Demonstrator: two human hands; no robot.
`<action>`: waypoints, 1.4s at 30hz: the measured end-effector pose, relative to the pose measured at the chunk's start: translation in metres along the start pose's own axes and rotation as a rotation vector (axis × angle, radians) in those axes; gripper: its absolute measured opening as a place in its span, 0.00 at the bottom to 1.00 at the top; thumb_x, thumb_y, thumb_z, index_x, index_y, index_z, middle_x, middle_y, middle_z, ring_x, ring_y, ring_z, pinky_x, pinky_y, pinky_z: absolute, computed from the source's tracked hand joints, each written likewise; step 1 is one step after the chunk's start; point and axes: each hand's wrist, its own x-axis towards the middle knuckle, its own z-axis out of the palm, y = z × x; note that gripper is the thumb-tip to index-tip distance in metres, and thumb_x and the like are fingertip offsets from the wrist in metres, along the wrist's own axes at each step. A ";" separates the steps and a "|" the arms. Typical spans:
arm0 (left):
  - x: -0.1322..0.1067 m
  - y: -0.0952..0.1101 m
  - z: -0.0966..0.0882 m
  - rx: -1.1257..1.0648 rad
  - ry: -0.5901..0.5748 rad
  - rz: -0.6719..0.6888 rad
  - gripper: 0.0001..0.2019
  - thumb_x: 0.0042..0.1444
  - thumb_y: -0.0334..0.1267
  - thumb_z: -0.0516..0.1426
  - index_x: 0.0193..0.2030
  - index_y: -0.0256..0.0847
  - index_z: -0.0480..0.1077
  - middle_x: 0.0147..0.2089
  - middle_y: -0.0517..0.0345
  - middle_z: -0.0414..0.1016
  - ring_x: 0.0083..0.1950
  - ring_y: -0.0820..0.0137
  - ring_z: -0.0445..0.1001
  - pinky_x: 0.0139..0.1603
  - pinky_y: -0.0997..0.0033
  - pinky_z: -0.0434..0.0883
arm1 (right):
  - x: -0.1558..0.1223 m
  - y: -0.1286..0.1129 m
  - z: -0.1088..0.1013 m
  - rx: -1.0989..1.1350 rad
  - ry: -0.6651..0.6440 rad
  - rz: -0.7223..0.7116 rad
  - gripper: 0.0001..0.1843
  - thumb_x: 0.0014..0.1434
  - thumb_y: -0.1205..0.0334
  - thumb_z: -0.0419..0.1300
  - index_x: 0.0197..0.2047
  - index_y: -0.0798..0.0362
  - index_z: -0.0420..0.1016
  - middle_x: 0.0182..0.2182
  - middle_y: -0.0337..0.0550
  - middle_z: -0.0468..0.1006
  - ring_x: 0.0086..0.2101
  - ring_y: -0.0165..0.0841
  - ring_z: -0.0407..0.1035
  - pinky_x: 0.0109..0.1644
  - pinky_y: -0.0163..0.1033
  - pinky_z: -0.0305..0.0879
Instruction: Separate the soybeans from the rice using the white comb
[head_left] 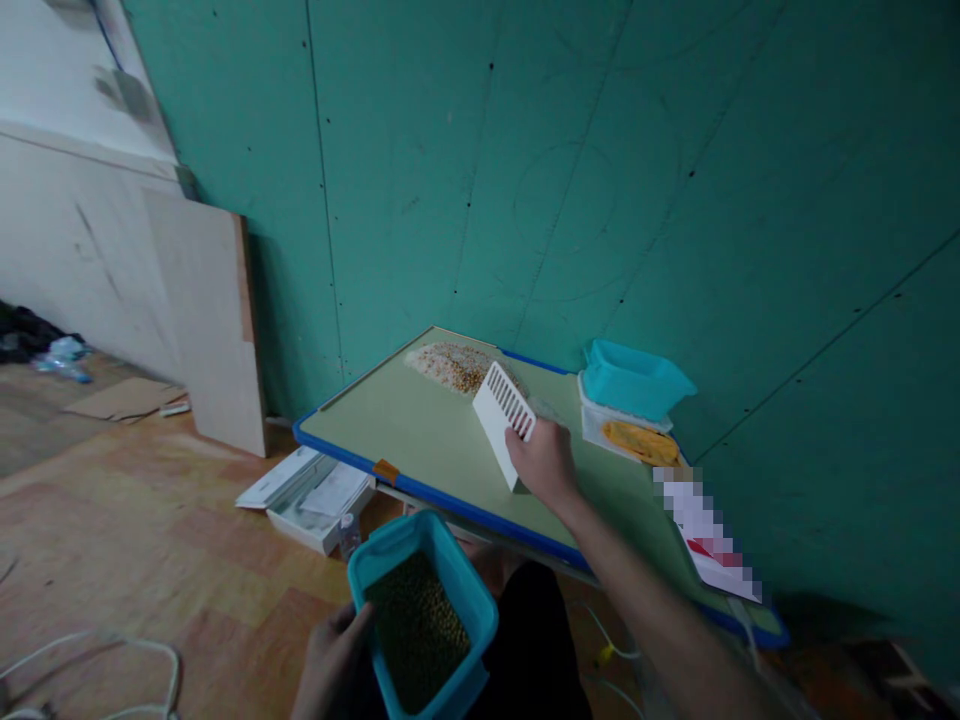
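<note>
My right hand [545,462] is closed around a white slotted scoop [501,415], held upright on the green table [420,430]. Just beyond the scoop lies a pile of mixed grains and beans [457,365] near the table's far edge. My left hand [330,665] grips the near side of a blue plastic tub [424,625] filled with small greenish beans, held low in front of the table over my lap.
A second blue tub [634,378] sits on a white tray [600,425] with yellow contents [641,442] at the table's far right. A paper sheet [712,545] lies on the right. White boxes [307,490] and a cable [90,655] are on the floor at left.
</note>
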 end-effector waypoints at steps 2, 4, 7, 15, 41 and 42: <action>0.001 -0.001 -0.002 -0.044 -0.044 -0.043 0.27 0.28 0.63 0.68 0.18 0.36 0.76 0.19 0.51 0.77 0.25 0.59 0.72 0.27 0.64 0.68 | 0.006 -0.001 0.006 0.008 0.036 0.056 0.13 0.59 0.65 0.58 0.29 0.60 0.82 0.28 0.58 0.83 0.29 0.38 0.77 0.28 0.35 0.56; 0.000 0.000 -0.001 -0.098 -0.051 -0.064 0.26 0.29 0.62 0.69 0.19 0.36 0.76 0.18 0.53 0.76 0.25 0.60 0.71 0.27 0.65 0.68 | 0.012 -0.002 0.013 0.011 0.055 0.087 0.13 0.59 0.65 0.58 0.29 0.61 0.82 0.28 0.58 0.83 0.30 0.39 0.77 0.29 0.35 0.57; -0.007 0.004 0.002 -0.167 -0.086 -0.078 0.26 0.29 0.61 0.70 0.19 0.37 0.77 0.16 0.56 0.73 0.25 0.61 0.70 0.28 0.66 0.68 | 0.024 -0.003 0.023 0.013 0.074 0.107 0.13 0.58 0.64 0.58 0.30 0.61 0.83 0.30 0.60 0.83 0.31 0.40 0.77 0.29 0.35 0.59; -0.017 0.020 -0.007 -0.246 -0.083 -0.028 0.24 0.37 0.59 0.69 0.20 0.36 0.74 0.16 0.65 0.60 0.21 0.74 0.55 0.22 0.74 0.56 | 0.053 -0.001 0.038 0.125 0.061 0.104 0.14 0.57 0.61 0.58 0.31 0.61 0.82 0.29 0.54 0.83 0.31 0.39 0.77 0.31 0.35 0.61; -0.004 0.014 -0.053 -0.231 0.133 -0.009 0.21 0.44 0.55 0.65 0.17 0.40 0.68 0.17 0.65 0.58 0.21 0.74 0.55 0.21 0.72 0.55 | 0.070 -0.001 0.043 0.237 0.041 -0.068 0.15 0.55 0.57 0.59 0.25 0.58 0.78 0.20 0.45 0.76 0.25 0.36 0.72 0.29 0.36 0.60; -0.004 0.014 -0.054 -0.236 0.139 -0.013 0.22 0.44 0.55 0.66 0.16 0.40 0.68 0.17 0.65 0.58 0.21 0.74 0.55 0.21 0.72 0.55 | 0.072 -0.002 0.044 0.232 0.040 -0.075 0.14 0.55 0.57 0.60 0.25 0.58 0.78 0.20 0.45 0.76 0.25 0.36 0.72 0.29 0.36 0.60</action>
